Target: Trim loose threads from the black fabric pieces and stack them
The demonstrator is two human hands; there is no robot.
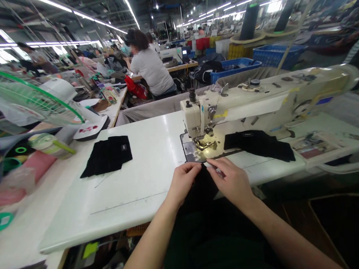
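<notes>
Both my hands meet at the table's front edge, just below the sewing machine's needle area (203, 144). With a pinch, my left hand (184, 181) holds the upper edge of a black fabric piece (201, 188). My right hand (232, 182) grips the same piece from the other side, its index finger pointing toward the left hand. The fabric hangs down over the edge and blends into dark clothing. To the right of the needle lies another black piece with a small label (256, 143). A black stack with a grey label (110, 155) rests on the left of the table.
The sewing machine (257, 98) spans the right of the white table (151, 165). A fan (32, 95) stands at the left. Thread cones (249, 22) and blue crates (236, 65) are behind the machine. A person in a light shirt (152, 68) sits ahead.
</notes>
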